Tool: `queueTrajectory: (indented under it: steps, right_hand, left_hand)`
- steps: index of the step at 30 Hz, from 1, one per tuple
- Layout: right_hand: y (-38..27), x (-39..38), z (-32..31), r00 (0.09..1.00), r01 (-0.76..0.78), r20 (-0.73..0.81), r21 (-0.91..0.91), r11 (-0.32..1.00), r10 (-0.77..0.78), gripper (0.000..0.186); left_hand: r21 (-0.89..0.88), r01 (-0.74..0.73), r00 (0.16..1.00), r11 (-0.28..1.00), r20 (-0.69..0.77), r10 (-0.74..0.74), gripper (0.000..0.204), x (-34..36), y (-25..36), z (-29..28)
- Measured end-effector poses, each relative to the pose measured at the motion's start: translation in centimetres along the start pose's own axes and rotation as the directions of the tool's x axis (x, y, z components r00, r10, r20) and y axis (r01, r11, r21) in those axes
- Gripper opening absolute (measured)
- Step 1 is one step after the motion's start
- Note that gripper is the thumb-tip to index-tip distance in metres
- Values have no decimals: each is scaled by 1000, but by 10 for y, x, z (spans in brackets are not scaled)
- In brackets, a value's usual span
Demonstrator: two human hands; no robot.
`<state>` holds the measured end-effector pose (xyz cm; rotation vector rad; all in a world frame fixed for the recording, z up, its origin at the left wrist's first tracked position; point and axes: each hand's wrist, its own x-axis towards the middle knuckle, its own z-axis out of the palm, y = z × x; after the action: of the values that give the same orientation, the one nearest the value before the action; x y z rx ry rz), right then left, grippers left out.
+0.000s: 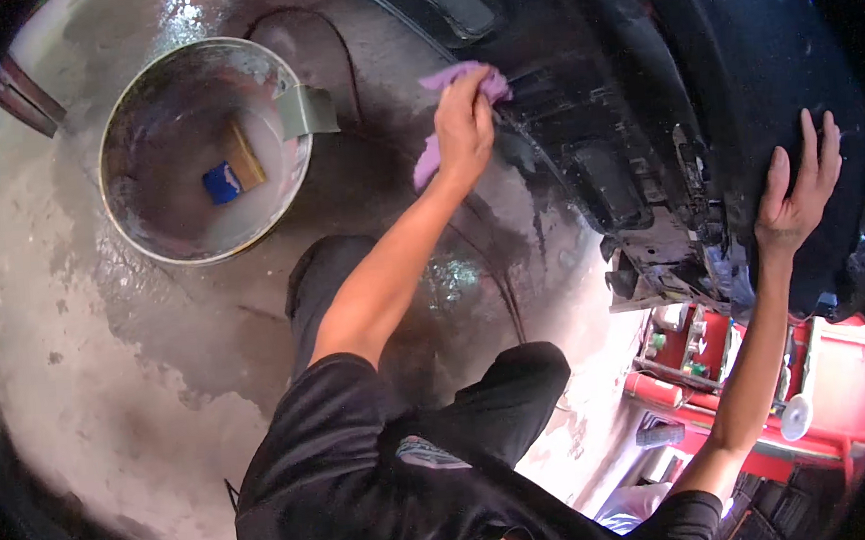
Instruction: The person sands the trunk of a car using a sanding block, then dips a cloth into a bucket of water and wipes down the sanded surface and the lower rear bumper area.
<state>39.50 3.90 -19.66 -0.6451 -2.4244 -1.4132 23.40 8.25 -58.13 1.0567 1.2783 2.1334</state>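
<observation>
A crumpled purple cloth (428, 160) is bunched in my left hand (465, 127), the fingers closed round it. Both press against the edge of a large black panel (597, 183), which looks like part of a car body, with recesses and ribs along its near side. Further right, my right hand (798, 189) lies flat with fingers stretched out on the smooth dark surface of the same piece, holding nothing.
A round tub (141, 120) at left holds cloudy water, a blue piece (222, 182) and a tan block (245, 159). A grey-green sheet (308, 111) hangs over its rim. A dark hose (347, 50) crosses the wet floor. Red shelving (652, 390) with tools stands lower right.
</observation>
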Motion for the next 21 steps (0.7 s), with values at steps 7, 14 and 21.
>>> queueTrajectory:
  steps: [7,14,21]
  right_hand:
    - [-2,7,0,1000,2,-7,26,1000,-2,46]
    - [-3,6,0,1000,-15,-10,25,1000,16,46]
    - [1,-3,-1,998,-58,-5,10,998,58,47]
  left_hand:
    - [50,-238,965,970,129,230,74,19,65,83]
    - [111,-455,813,884,456,361,67,-21,69,46]
    - [-407,-29,993,913,-115,-19,37,12,119,-24]
